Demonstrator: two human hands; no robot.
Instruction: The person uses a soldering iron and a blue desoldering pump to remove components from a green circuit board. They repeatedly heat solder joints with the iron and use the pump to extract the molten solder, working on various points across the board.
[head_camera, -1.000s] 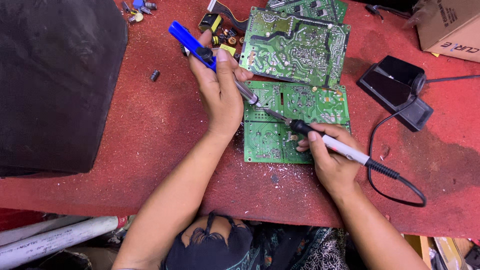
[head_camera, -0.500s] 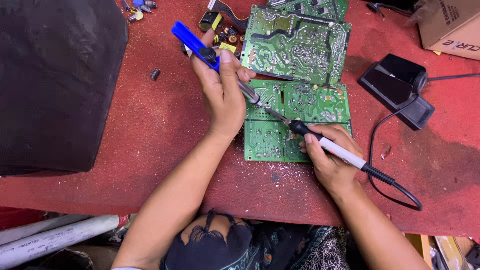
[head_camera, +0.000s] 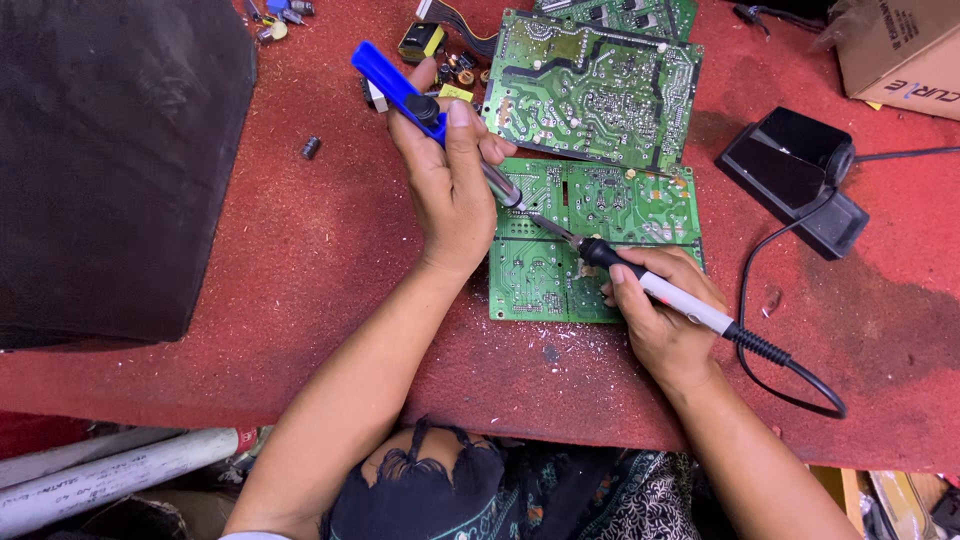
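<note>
left hand gripped blue solder sucker, right hand gripped soldering iron, tips meeting on green board at table centre. likely risk: iron slipping toward 12 o'clock, burning neighbouring tracks.

I have one camera on my head, looking steeply down and close over my left hand and right hand, taking in the red table from its near edge, above my lap, to the far clutter
</note>
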